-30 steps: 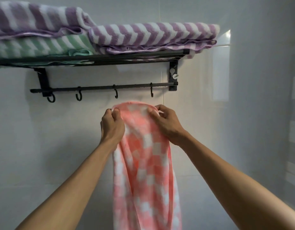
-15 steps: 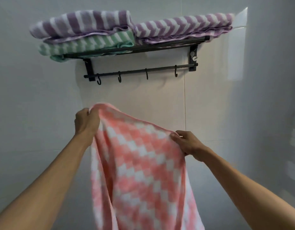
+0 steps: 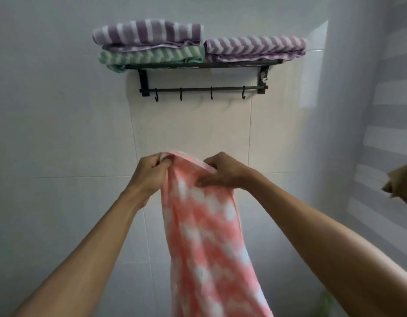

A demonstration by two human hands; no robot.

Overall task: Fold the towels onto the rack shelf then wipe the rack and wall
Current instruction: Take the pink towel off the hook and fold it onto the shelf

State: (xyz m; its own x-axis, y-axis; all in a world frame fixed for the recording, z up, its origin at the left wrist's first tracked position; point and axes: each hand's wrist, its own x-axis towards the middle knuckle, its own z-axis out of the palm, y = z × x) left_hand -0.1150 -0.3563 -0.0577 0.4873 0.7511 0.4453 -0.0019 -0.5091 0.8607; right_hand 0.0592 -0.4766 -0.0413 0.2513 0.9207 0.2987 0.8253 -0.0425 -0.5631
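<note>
A pink and white checked towel [image 3: 204, 236] hangs down in front of me, below the rack. My left hand [image 3: 152, 172] grips its top edge at the left, and my right hand [image 3: 223, 172] pinches the top edge close beside it. The black rack shelf [image 3: 202, 65] is fixed high on the white tiled wall [image 3: 60, 133]. On it lie a purple striped towel [image 3: 149, 34] stacked on a green striped towel [image 3: 152, 56], and another purple striped towel [image 3: 255, 48] to their right.
A black bar with several hooks [image 3: 204, 89] runs under the shelf. The right wall [image 3: 394, 110] has grey and white stripes. A blurred tan object [image 3: 401, 186] juts in at the right edge.
My hands have come together again after spreading the pink towel wide, so its top edge is bunched. The view has pulled back from the rack.
</note>
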